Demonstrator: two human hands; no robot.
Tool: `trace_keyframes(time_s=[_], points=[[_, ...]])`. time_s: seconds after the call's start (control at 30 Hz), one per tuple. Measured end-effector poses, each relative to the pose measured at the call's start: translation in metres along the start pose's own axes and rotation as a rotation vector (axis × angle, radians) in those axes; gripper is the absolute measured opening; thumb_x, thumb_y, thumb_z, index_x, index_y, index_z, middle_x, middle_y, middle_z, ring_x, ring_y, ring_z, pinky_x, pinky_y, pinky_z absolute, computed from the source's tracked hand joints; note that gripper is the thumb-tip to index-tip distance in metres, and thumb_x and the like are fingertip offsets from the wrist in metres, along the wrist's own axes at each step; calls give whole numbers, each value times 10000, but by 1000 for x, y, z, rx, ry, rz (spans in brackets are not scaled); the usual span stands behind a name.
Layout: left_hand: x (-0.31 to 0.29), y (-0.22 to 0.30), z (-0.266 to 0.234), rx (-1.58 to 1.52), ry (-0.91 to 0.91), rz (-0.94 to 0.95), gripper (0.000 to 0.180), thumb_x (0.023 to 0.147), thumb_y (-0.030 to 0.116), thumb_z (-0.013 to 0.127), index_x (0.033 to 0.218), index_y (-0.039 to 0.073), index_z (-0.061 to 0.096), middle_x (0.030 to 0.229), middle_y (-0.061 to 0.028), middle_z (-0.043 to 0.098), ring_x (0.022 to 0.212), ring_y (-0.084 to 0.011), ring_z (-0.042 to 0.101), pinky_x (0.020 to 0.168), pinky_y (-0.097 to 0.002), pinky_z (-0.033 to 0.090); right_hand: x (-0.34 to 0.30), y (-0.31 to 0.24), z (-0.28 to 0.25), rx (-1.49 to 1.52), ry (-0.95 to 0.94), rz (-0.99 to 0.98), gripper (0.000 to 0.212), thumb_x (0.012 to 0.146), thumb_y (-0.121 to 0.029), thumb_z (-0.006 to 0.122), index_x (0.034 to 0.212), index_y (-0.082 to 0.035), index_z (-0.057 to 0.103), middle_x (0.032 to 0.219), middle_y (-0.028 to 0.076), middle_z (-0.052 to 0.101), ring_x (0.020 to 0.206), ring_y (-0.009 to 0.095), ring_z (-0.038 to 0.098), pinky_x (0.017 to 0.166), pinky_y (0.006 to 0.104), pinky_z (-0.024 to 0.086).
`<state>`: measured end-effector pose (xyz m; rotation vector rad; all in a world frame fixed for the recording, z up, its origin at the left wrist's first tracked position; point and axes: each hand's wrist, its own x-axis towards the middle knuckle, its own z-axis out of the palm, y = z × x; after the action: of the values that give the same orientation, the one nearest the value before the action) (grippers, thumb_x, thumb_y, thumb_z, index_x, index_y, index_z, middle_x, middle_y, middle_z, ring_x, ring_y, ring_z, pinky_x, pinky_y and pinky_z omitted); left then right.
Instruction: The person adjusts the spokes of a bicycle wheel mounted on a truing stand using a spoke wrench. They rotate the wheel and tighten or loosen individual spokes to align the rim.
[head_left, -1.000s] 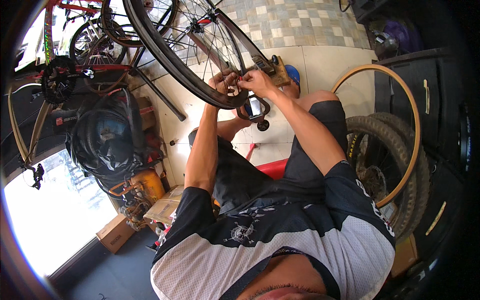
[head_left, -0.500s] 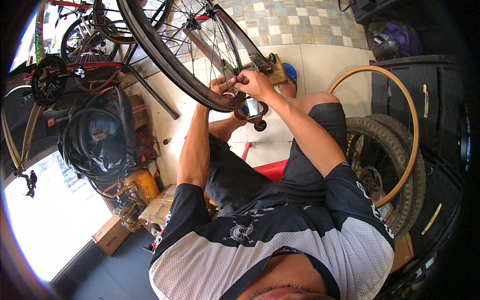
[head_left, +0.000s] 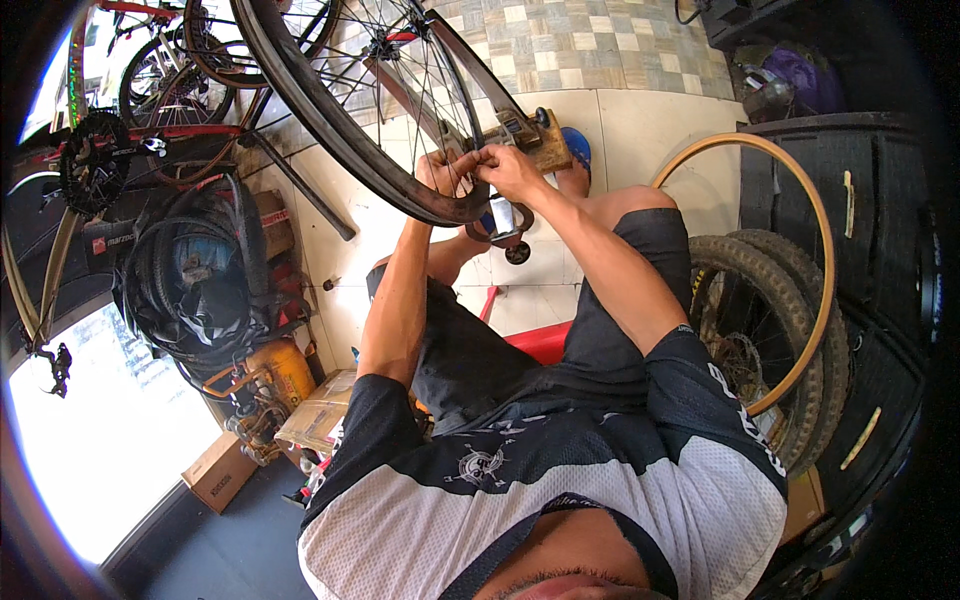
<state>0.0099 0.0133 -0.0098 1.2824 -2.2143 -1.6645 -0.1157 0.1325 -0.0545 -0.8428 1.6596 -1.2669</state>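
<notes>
Wheel (head_left: 330, 120), black-tyred with thin silver spokes, hangs tilted. Left hand (head_left: 438, 172) and right hand (head_left: 508, 168), fingers pinched narrow, grip its rim side by side.

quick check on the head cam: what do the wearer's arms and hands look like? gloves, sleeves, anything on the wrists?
Both hands bare: left hand, right hand, no gloves. No watch or band visible on either wrist. Forearms uncovered to above the elbow. Short sleeves of a jersey: black at shoulders and sleeves, white mesh-look panel lower down, small round emblem on the chest, pale lettering along the right sleeve hem.
</notes>
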Motion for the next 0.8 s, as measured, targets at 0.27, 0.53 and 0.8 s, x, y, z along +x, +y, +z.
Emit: trace_keyframes(time_s=[0.27, 0.53, 0.8], points=[[0, 4, -16, -23, 15, -23, 546, 895, 532, 721, 873, -14, 723, 678, -40, 654, 558, -106, 573, 499, -275, 445, 6, -3, -6, -11, -81, 1, 286, 857, -230, 735, 936, 39, 674, 802, 104, 703, 737, 137, 650, 669, 302, 514], [-5, -13, -21, -173, -122, -50, 504, 929, 485, 687, 834, -10, 705, 731, -67, 664, 651, -128, 596, 592, -307, 465, -3, -33, -14, -130, -126, -51, 279, 869, -222, 736, 957, 38, 688, 850, 124, 728, 748, 173, 668, 684, 325, 522], [3, -17, -2, -114, -21, 21, 315, 916, 272, 708, 770, -3, 663, 710, -49, 632, 625, -125, 565, 546, -302, 427, 5, -7, -6, -16, -94, -17, 313, 854, -221, 714, 1038, 32, 700, 935, 153, 746, 835, 233, 703, 751, 353, 534]])
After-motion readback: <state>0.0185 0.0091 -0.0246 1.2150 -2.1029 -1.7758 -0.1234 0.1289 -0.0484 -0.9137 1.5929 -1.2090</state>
